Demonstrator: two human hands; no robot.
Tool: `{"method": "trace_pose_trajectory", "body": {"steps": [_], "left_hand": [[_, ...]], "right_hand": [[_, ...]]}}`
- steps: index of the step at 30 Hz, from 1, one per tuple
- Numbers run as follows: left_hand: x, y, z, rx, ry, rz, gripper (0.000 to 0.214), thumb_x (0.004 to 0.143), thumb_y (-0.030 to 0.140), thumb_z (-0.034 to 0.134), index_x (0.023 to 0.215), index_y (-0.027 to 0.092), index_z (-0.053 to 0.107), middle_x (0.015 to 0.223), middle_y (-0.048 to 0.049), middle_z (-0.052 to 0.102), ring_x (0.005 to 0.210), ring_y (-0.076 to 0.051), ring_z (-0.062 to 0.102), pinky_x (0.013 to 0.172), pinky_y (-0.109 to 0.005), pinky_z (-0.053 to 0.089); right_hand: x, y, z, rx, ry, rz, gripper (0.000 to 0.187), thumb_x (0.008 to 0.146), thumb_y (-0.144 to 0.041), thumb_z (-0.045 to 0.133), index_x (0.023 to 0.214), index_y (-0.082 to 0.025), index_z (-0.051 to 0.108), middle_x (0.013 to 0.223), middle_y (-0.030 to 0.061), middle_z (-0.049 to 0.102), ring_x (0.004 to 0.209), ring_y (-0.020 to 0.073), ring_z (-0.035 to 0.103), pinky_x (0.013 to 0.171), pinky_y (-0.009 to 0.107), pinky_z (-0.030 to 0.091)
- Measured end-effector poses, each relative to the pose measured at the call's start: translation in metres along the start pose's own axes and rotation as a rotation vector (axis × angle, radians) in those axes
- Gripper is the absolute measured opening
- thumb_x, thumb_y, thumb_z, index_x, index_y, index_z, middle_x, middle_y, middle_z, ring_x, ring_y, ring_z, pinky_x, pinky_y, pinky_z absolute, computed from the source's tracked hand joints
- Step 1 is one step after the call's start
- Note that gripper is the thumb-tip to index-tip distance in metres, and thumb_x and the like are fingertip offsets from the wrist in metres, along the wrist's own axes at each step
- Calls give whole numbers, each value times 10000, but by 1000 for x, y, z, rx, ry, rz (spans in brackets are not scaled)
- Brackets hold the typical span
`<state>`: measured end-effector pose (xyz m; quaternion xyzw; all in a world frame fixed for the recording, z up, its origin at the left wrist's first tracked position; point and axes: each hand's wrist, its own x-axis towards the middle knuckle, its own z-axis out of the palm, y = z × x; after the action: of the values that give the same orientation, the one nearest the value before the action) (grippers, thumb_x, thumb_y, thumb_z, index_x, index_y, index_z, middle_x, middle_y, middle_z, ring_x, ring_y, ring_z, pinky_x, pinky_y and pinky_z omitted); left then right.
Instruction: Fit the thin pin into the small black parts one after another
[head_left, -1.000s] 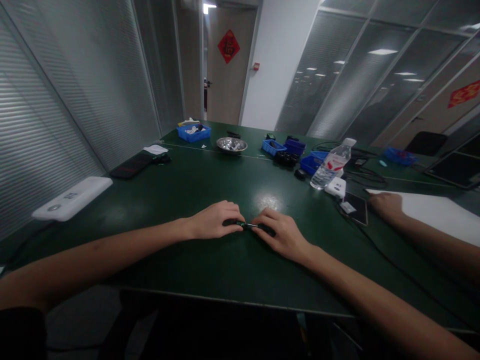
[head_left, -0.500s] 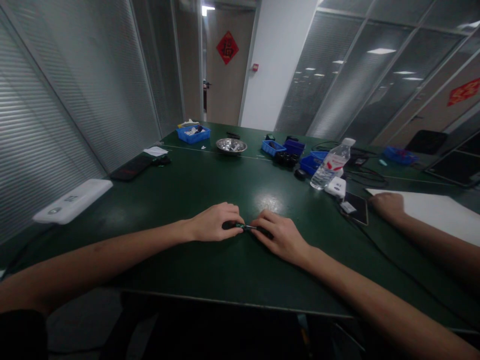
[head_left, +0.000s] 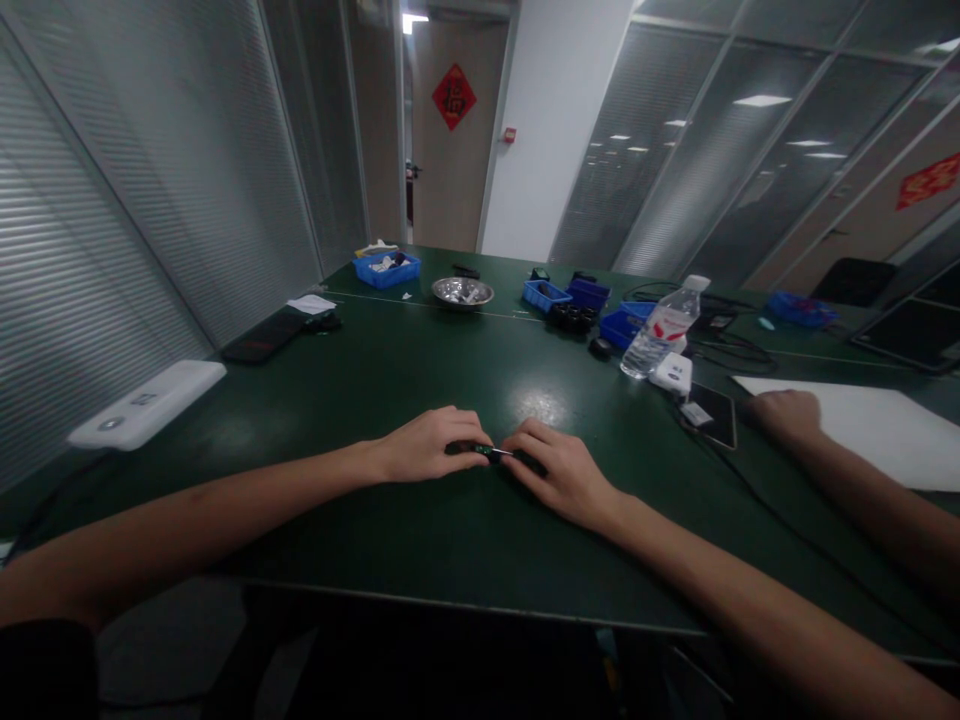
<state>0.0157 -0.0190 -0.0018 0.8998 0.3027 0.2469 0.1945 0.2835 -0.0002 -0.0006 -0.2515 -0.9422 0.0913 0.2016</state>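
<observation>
Both my hands rest on the dark green table (head_left: pixel 420 540), close together near its middle. My left hand (head_left: pixel 424 445) is curled, its fingertips pinching a small dark tool (head_left: pixel 480 451) with a green band and a thin metal tip. My right hand (head_left: pixel 562 470) is closed over a small dark part that meets that metal tip; the part is mostly hidden under my fingers. The two hands nearly touch.
Another person's hand (head_left: pixel 787 415) lies at the right by a white sheet (head_left: pixel 877 435) and a phone (head_left: pixel 712 412). A water bottle (head_left: pixel 664 330), blue bins (head_left: pixel 388 266), a metal bowl (head_left: pixel 463 291) and cables stand further back. A white device (head_left: pixel 146 403) lies at the left.
My hands have stayed almost still, fingers shifting slightly on the tool. The other person's hand has moved a little to the right.
</observation>
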Motion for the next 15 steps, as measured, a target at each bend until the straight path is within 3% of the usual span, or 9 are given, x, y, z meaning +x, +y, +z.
{"method": "trace_pose_trajectory", "body": {"steps": [15], "left_hand": [[-1,4,-1,52,31,-25,222,993,283,603,1169,190,702,1093,-86,639,1003,-226,593,887,-357,461]], "right_hand": [[-2,5,4,-34,-17,13,184,1045,-313,522,1149,-224,645,1079,65,629,881,178,637,759,303,512]]}}
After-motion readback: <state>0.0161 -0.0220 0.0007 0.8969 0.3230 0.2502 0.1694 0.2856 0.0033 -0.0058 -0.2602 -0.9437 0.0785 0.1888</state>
